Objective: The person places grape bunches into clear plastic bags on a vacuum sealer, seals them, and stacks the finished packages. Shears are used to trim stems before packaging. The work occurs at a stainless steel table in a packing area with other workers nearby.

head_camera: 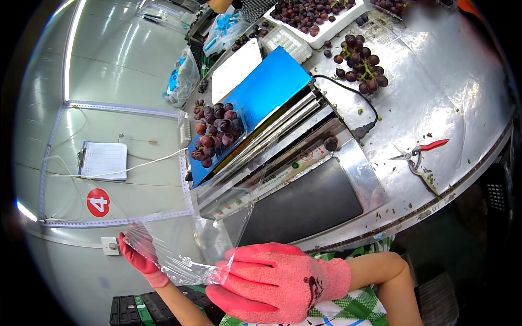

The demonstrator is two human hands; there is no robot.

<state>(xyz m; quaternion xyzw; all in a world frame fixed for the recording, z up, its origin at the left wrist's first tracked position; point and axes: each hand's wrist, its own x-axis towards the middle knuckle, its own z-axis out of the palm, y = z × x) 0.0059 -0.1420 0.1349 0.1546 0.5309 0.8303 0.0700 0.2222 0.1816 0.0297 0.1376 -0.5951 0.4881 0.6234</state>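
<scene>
Thin clear plastic film [175, 248] stretches from the rollers of a film wrapping machine [281, 179] toward me. My left hand [140, 252], in a red-pink work glove, grips one side of the film, off to the left of the machine. My right hand [277, 281], in a matching glove, holds the film's gathered lower edge at its fingertips, in front of the black plate [301, 203]. On the machine's blue top, a bunch of dark grapes [216, 130] sits in a clear plastic tray [243, 116], beyond the film.
Red-handled pruning shears [420, 157] and a loose grape bunch [361, 65] lie on the metal table [432, 102]. A black power cord [359, 91] curves beside the machine. Behind stand a white foam box [320, 38] of grapes and clear trays [287, 42]. Black crates [126, 309] are below left.
</scene>
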